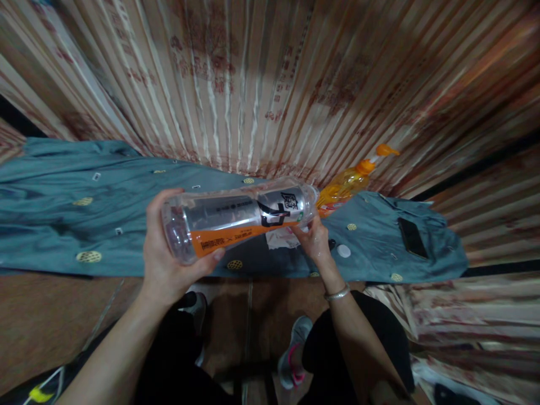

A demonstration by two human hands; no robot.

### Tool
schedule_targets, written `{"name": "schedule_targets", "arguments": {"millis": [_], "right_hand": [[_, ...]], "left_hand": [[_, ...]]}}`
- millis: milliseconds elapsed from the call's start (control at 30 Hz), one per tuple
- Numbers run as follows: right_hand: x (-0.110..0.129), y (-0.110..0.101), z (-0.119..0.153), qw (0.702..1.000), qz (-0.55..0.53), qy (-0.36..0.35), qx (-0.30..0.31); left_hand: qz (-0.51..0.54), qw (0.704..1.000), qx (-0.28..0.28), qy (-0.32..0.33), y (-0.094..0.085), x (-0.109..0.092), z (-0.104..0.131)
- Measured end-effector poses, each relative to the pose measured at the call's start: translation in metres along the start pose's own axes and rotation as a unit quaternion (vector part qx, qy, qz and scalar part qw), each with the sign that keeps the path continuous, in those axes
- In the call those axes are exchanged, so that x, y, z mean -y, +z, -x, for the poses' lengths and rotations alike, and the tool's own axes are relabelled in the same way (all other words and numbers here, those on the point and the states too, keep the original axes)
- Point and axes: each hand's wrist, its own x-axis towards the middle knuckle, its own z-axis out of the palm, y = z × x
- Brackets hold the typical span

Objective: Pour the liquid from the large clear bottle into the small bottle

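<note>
A clear plastic bottle (pixel 236 216) with a silver and orange label lies almost sideways in the air above the cloth, its neck towards the right. My left hand (pixel 169 264) wraps round its base end. Under the neck end, my right hand (pixel 314 239) closes on the bottle; a silver bracelet circles that wrist. Behind the neck stands a bottle of yellow liquid (pixel 343 188) with an orange pump top, partly hidden by the clear bottle. Near my right hand lie a small white round cap (pixel 343 251) and a crumpled white tissue (pixel 280 239).
A teal patterned cloth (pixel 113 225) covers the narrow surface in front of me. A black phone (pixel 412 237) rests on its right part. Pleated printed curtains (pixel 236 84) hang close behind and to the right. My feet stand on the brown floor (pixel 59 309) below.
</note>
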Motion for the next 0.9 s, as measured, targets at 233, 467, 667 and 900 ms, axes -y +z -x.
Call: {"name": "schedule_targets", "arguments": {"millis": [233, 467, 667, 900], "right_hand": [[-0.0007, 0.0011, 0.0002, 1.000, -0.001, -0.003, -0.002], [-0.0017, -0.0009, -0.0006, 1.000, -0.004, -0.005, 0.009], [-0.0057, 0.0017, -0.0007, 1.000, 0.000, -0.011, 0.003], [-0.0056, 0.0027, 0.0002, 1.000, 0.004, -0.015, -0.008]], "left_hand": [[-0.010, 1.000, -0.005, 0.014, 0.0010, 0.0020, 0.0001], [-0.007, 1.000, -0.007, 0.016, 0.0003, 0.0015, -0.0001], [-0.010, 1.000, -0.008, 0.020, 0.0010, 0.0016, -0.0009], [-0.008, 1.000, -0.004, 0.024, 0.0009, 0.0023, -0.0008]]}}
